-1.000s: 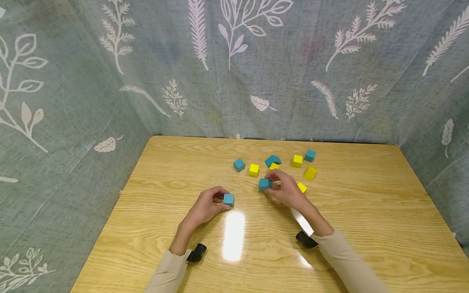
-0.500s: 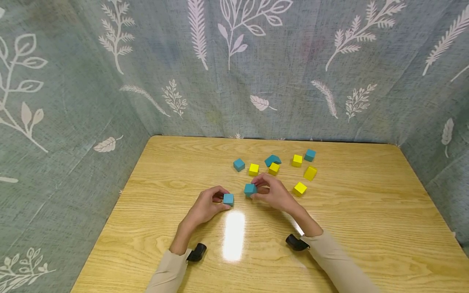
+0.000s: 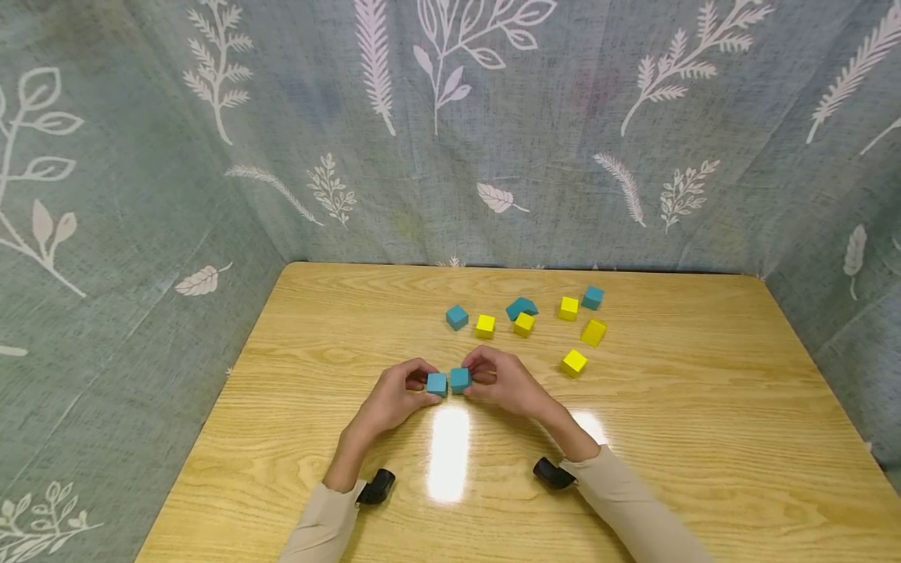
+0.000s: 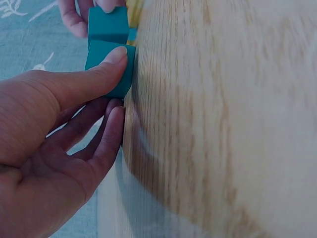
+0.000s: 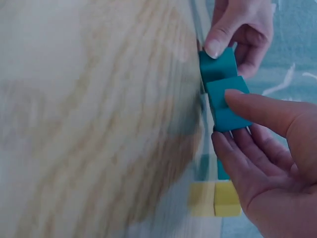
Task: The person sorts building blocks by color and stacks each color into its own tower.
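My left hand (image 3: pixel 393 397) pinches a blue cube (image 3: pixel 436 384) between thumb and fingers, low at the wooden table's middle. From the other side my right hand (image 3: pixel 508 383) grips a second blue cube (image 3: pixel 461 380) by its sides. A narrow gap separates the two cubes in the head view. In the left wrist view, my thumb lies across the near face of the left cube (image 4: pixel 102 52), with the other cube (image 4: pixel 108 24) just beyond. The right wrist view has the right-hand cube (image 5: pixel 228 105) in front, overlapping the left one (image 5: pixel 218 62).
Behind the hands lie several loose blocks: a blue cube (image 3: pixel 457 317), yellow cubes (image 3: pixel 485 326) (image 3: pixel 524 324), a blue angled block (image 3: pixel 522 308) and, farther right, another blue cube (image 3: pixel 593 297). A yellow cube (image 3: pixel 573 363) lies right of my right hand. Patterned cloth (image 3: pixel 422 180) rises behind the table (image 3: pixel 317 313).
My right hand has carried its blue cube leftward and slightly nearer, up beside the one in my left hand. The left hand has stayed in place.
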`<state>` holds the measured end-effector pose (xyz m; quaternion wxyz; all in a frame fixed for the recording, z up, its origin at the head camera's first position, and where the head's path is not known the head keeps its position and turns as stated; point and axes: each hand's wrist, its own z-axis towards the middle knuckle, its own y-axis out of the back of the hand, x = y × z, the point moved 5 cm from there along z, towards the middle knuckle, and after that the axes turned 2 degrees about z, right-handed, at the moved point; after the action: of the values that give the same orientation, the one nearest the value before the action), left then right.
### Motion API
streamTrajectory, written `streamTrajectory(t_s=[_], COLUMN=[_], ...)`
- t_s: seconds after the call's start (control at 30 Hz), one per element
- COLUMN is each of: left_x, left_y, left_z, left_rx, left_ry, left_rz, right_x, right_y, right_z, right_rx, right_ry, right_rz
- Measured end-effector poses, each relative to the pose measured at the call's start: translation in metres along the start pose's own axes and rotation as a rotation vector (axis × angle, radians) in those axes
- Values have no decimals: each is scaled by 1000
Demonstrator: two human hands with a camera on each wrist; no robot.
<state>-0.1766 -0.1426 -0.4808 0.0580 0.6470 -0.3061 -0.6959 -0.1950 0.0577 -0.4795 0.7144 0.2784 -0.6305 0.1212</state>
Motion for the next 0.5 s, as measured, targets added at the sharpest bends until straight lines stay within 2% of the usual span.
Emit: streamTrajectory(t_s=[0.33,0.5], left_x=[2,2], left_y=[-1,-1], left_z=[0,0], left_rx=[-8,-8], left_ry=[-14,-13], left_rz=[-5,-6], right_x=[3,4], right_y=[-10,-11], right_z=[2,2], right_rx=[-21,-23], right_ry=[-32,-36], right_rz=[-149,-166])
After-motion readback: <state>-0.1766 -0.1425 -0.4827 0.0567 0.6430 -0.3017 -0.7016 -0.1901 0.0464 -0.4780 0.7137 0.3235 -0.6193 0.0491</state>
